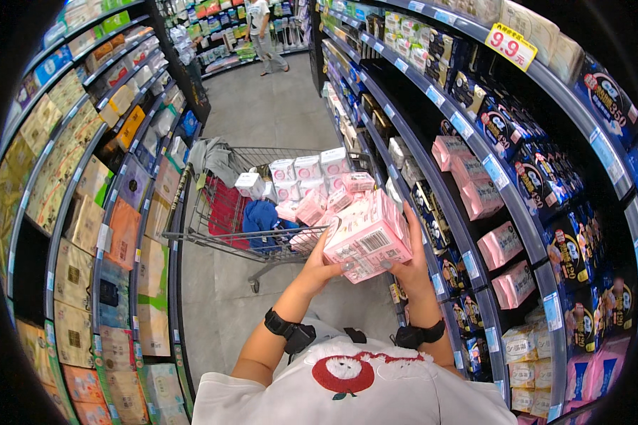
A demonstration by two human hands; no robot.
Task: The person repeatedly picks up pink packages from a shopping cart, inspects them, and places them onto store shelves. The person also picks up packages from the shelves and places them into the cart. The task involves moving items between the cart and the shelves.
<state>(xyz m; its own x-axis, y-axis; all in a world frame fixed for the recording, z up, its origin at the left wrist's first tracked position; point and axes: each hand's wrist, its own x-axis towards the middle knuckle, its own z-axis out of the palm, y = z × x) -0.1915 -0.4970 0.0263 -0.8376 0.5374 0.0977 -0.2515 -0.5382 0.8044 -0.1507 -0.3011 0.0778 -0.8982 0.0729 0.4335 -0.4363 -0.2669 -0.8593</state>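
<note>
Between my two hands I hold pink packages (369,239) with a barcode and printing on the side facing me. My left hand (321,260) grips the left side, thumb on the near face. On the right side, my right hand (412,249) presses with its thumb near the lower corner. Just beyond stands a wire shopping cart (234,240). White packs with pink circles (305,169) are stacked inside it, with loose pink packs (315,206) partly behind the held ones. A blue cloth item (260,219) lies in the cart too, and grey fabric (212,156) hangs over its far left corner.
Shelves of tissue packs (74,271) line the left side. The right shelves hold pink packs (478,196) and dark blue packs (537,175); a yellow price sign (510,47) hangs on an upper edge. Grey tile floor (260,106) runs down the aisle, where a person (260,32) stands at the far end.
</note>
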